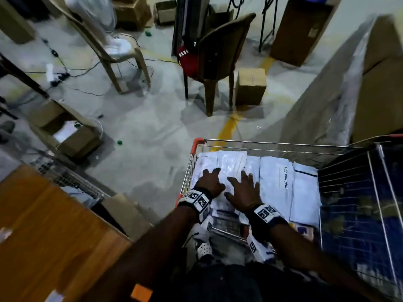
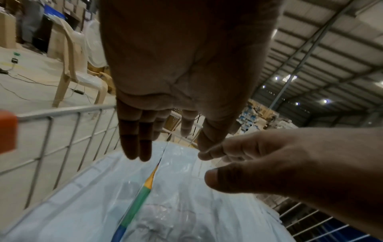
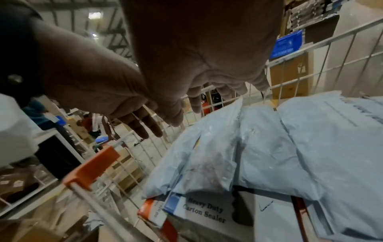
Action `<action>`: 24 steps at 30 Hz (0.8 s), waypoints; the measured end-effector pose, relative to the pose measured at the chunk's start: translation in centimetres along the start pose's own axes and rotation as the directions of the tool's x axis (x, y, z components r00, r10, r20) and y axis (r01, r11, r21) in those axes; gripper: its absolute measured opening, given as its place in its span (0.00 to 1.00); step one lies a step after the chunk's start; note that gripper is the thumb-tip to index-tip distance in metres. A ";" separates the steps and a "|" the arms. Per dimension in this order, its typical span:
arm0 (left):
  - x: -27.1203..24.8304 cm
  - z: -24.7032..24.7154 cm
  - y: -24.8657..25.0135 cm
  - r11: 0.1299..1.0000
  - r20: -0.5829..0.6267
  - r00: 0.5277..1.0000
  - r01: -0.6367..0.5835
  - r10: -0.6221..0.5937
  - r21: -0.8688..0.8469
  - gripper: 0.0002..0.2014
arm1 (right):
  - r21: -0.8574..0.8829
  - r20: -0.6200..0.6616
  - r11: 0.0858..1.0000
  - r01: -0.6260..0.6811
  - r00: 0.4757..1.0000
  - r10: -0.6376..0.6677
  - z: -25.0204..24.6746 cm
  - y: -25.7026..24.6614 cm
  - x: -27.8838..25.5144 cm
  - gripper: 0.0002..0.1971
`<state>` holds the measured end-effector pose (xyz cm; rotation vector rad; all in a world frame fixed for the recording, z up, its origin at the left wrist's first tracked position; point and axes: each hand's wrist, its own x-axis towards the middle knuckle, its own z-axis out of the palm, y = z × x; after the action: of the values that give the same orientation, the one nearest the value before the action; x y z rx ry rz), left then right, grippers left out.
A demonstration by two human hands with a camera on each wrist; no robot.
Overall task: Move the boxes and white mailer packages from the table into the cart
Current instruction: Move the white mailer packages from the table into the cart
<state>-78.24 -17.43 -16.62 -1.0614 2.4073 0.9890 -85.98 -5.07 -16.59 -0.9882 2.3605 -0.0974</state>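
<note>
A wire cart point(image 1: 261, 142) with orange corner caps holds several white mailer packages point(image 1: 277, 177) laid side by side on top of its load. Both hands reach in over the left-hand mailers with fingers spread. My left hand point(image 1: 210, 182) is palm down near the cart's left wall. My right hand point(image 1: 244, 190) is just to its right. In the left wrist view the left hand point(image 2: 145, 147) hovers slightly above a mailer point(image 2: 176, 204). The right wrist view shows the right hand point(image 3: 207, 101) above the mailers point(image 3: 269, 155), with a "Heavy Duty Carton Sealer" box point(image 3: 207, 216) beneath them. Neither hand holds anything.
The wooden table point(image 1: 43, 236) lies at lower left, beside the cart. A dark wire basket point(image 1: 359, 203) adjoins the cart on the right. A large wrapped carton point(image 1: 349, 83) stands behind. Chairs point(image 1: 213, 62), a small cardboard box point(image 1: 250, 86) and cables point(image 1: 65, 70) are on the floor ahead.
</note>
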 end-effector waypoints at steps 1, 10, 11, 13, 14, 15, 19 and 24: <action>-1.3 -0.2 0.0 0.999 -0.033 0.999 -0.041 0.040 -0.026 0.34 | 0.017 -0.014 1.000 0.023 1.000 -0.023 -0.2 -0.1 -1.1 0.32; -16.9 1.5 -2.0 0.971 -0.451 0.890 -0.161 0.065 -0.177 0.20 | 0.064 -0.182 0.981 0.185 0.968 -0.171 0.7 -1.4 -13.4 0.28; -18.4 2.2 -2.3 0.971 -0.471 0.880 -0.160 0.057 -0.180 0.19 | 0.081 -0.209 0.975 0.208 0.960 -0.187 0.9 -1.7 -14.7 0.27; -21.5 3.6 -3.0 0.964 -0.515 0.855 -0.188 0.066 -0.189 0.21 | 0.134 -0.233 0.959 0.250 0.948 -0.215 1.9 -2.3 -17.2 0.25; -22.9 4.2 -3.4 0.962 -0.523 0.850 -0.189 0.060 -0.196 0.21 | 0.144 -0.234 0.954 0.263 0.946 -0.225 2.4 -2.7 -18.4 0.24; -24.3 4.6 -3.8 0.968 -0.525 0.850 -0.163 0.039 -0.192 0.19 | 0.142 -0.234 0.952 0.272 0.944 -0.234 3.0 -3.1 -19.4 0.24; -29.1 5.9 -5.7 0.980 -0.536 0.844 -0.090 -0.021 -0.180 0.17 | 0.133 -0.239 0.935 0.329 0.926 -0.292 5.3 -5.0 -23.3 0.22; -33.7 6.1 -9.3 0.979 -0.548 0.832 -0.030 -0.087 -0.201 0.19 | 0.155 -0.230 0.901 0.405 0.902 -0.366 7.6 -7.9 -26.8 0.20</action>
<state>-48.64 -0.25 -7.15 -1.6501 2.7634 1.0414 -61.84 8.43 -7.94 -1.3874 2.2328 -0.5989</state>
